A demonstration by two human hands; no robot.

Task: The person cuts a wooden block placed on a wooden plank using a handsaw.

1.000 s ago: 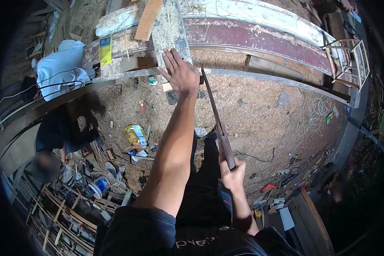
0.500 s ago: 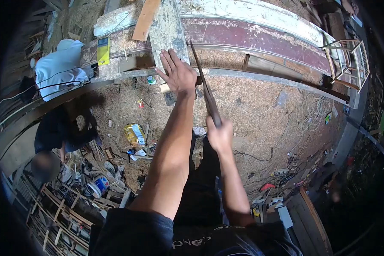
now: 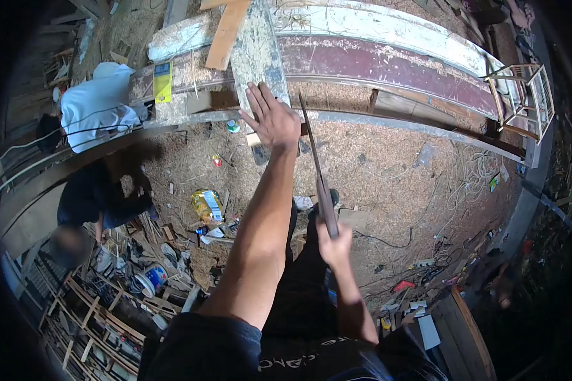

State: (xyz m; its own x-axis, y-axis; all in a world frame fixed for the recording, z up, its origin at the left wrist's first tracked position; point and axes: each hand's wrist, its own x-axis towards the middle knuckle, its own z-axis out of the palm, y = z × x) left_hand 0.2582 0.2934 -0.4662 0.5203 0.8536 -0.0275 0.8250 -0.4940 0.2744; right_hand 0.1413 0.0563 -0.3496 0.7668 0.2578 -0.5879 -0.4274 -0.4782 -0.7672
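Note:
My left hand point(image 3: 273, 119) lies with its fingers spread on a paint-worn board point(image 3: 256, 54), pressing near the board's lower end. A short dark piece of wood point(image 3: 304, 129) sticks out to the right from under that hand. My right hand point(image 3: 335, 246) is closed round the handle of a handsaw point(image 3: 320, 184). The saw's narrow blade points up and slightly left, its tip just right of the board. Under my left palm, a pale wood block point(image 3: 253, 139) shows at the left side.
A maroon plank point(image 3: 375, 62) and a white plank point(image 3: 388, 24) run across the top. A small wooden frame point(image 3: 526, 101) stands at right. Another person point(image 3: 98, 197) crouches at left. A yellow bag point(image 3: 208, 206) and a bucket point(image 3: 151, 280) lie among scraps.
The saw and my right hand went forward, up toward the planks, then came back down toward my body. My left hand stays on the board. The whole view shifts slightly.

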